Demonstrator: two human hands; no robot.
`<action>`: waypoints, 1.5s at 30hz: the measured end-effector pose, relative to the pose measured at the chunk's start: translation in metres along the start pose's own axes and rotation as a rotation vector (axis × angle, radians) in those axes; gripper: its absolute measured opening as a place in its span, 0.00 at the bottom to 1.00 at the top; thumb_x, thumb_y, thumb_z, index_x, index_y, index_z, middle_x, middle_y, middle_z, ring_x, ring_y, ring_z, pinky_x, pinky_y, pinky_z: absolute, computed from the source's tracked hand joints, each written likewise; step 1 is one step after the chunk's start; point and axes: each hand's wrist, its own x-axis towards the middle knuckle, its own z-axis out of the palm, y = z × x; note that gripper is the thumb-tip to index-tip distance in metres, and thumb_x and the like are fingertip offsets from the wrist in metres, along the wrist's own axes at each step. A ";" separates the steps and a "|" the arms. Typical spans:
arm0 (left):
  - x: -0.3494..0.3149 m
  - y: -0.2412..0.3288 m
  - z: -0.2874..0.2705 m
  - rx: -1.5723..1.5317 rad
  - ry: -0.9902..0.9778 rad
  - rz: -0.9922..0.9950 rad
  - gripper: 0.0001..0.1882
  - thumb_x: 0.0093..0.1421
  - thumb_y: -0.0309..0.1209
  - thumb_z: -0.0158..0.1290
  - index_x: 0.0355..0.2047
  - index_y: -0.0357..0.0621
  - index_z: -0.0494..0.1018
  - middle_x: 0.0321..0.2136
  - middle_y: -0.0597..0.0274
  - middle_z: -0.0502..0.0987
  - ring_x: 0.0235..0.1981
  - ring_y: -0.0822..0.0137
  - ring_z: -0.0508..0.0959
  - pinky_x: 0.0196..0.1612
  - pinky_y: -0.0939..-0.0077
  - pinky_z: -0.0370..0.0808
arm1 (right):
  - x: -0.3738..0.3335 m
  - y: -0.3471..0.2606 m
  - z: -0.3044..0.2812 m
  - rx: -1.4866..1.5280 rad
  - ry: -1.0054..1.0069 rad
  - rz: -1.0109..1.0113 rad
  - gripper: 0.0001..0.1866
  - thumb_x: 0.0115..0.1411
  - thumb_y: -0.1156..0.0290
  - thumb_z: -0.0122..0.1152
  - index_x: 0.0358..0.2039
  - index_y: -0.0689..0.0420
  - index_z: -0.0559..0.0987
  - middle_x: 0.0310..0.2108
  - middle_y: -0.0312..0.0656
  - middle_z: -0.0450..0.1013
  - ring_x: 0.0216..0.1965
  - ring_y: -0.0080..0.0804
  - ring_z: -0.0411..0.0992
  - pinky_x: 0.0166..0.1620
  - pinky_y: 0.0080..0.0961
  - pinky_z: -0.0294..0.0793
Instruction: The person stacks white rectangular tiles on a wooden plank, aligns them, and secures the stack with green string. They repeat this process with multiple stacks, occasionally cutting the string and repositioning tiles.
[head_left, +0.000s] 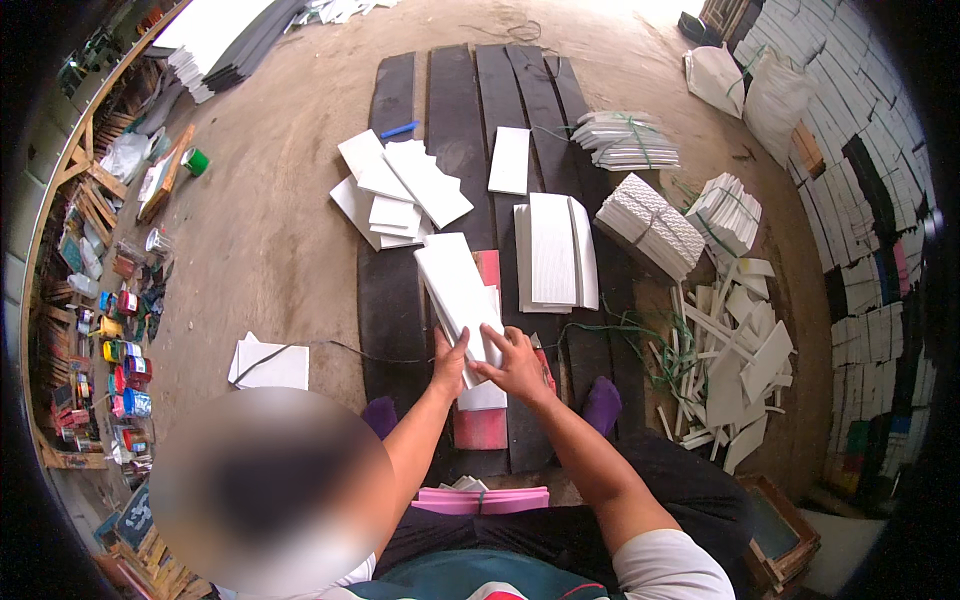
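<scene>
A stack of narrow white foam sheets (452, 285) is tilted between my two hands. My left hand (449, 362) grips its left edge near the lower end, thumb on top. My right hand (516, 362) is on its right side, fingers curled over the edge and top sheet. Under the stack lies a red board (481, 430), with another white sheet (483, 394) partly showing on it. A red object (544, 366) sticks out beside my right hand; its kind is mostly hidden.
Black planks (455, 130) carry a loose pile of white sheets (430, 185), a neat stack (550, 250) and a blue strip (400, 130). Tied bundles (650, 225) and a scrap heap (735, 350) lie right. Paint cans (130, 370) line the left. A blurred patch covers the lower left.
</scene>
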 end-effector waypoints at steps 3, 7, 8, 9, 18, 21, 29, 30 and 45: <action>-0.002 0.000 0.007 0.071 0.028 0.004 0.41 0.60 0.31 0.67 0.67 0.45 0.55 0.59 0.53 0.69 0.61 0.58 0.70 0.63 0.60 0.70 | 0.004 0.016 -0.005 0.091 -0.099 0.012 0.37 0.59 0.41 0.68 0.66 0.40 0.74 0.58 0.59 0.71 0.60 0.59 0.70 0.59 0.48 0.74; 0.005 0.001 -0.003 0.120 0.084 0.038 0.41 0.58 0.29 0.67 0.66 0.43 0.56 0.58 0.52 0.69 0.59 0.58 0.72 0.60 0.59 0.72 | 0.038 0.032 -0.027 -0.263 0.179 0.237 0.45 0.57 0.42 0.71 0.66 0.59 0.70 0.62 0.64 0.67 0.64 0.60 0.66 0.63 0.48 0.69; 0.005 0.002 -0.002 0.132 0.074 0.061 0.40 0.57 0.30 0.68 0.65 0.42 0.57 0.56 0.52 0.71 0.58 0.57 0.74 0.60 0.59 0.72 | 0.050 0.037 -0.030 -0.353 0.214 0.289 0.48 0.56 0.41 0.72 0.68 0.59 0.67 0.63 0.67 0.64 0.65 0.61 0.63 0.64 0.49 0.68; 0.003 0.002 -0.002 0.156 0.072 0.057 0.40 0.57 0.30 0.68 0.64 0.41 0.57 0.56 0.52 0.71 0.57 0.57 0.74 0.60 0.60 0.72 | 0.061 0.043 -0.033 -0.442 0.248 0.341 0.52 0.54 0.40 0.73 0.70 0.58 0.64 0.64 0.69 0.62 0.67 0.63 0.60 0.65 0.50 0.66; -0.008 0.002 -0.001 0.244 0.015 0.012 0.38 0.57 0.31 0.68 0.63 0.40 0.59 0.54 0.51 0.72 0.56 0.58 0.75 0.59 0.60 0.73 | 0.098 0.085 -0.034 -0.371 0.246 0.501 0.41 0.66 0.49 0.59 0.72 0.57 0.60 0.67 0.68 0.60 0.67 0.61 0.62 0.64 0.47 0.68; -0.011 0.003 0.003 0.205 0.011 -0.006 0.37 0.57 0.30 0.67 0.62 0.40 0.60 0.54 0.52 0.73 0.55 0.59 0.75 0.59 0.60 0.74 | 0.087 0.112 -0.052 -0.124 0.532 0.499 0.28 0.72 0.57 0.49 0.66 0.60 0.68 0.45 0.60 0.79 0.46 0.62 0.77 0.51 0.54 0.75; -0.003 -0.006 0.002 0.159 -0.002 0.038 0.36 0.60 0.32 0.67 0.63 0.41 0.60 0.55 0.54 0.73 0.56 0.60 0.74 0.60 0.61 0.71 | 0.031 0.088 -0.061 -0.107 0.446 0.225 0.14 0.70 0.65 0.55 0.47 0.63 0.76 0.30 0.56 0.78 0.34 0.59 0.79 0.35 0.51 0.76; -0.001 -0.006 0.002 0.187 0.014 0.042 0.37 0.61 0.33 0.67 0.64 0.41 0.59 0.55 0.54 0.73 0.56 0.59 0.74 0.60 0.61 0.71 | 0.022 0.078 -0.049 -0.185 0.442 0.039 0.14 0.67 0.67 0.57 0.48 0.61 0.77 0.30 0.53 0.78 0.32 0.56 0.79 0.34 0.48 0.77; -0.019 0.019 0.015 0.129 -0.181 -0.030 0.38 0.62 0.41 0.63 0.68 0.45 0.60 0.60 0.57 0.69 0.62 0.61 0.69 0.65 0.62 0.66 | 0.014 -0.012 -0.051 -0.087 0.402 0.026 0.35 0.57 0.54 0.75 0.58 0.64 0.75 0.46 0.54 0.77 0.47 0.51 0.77 0.53 0.41 0.76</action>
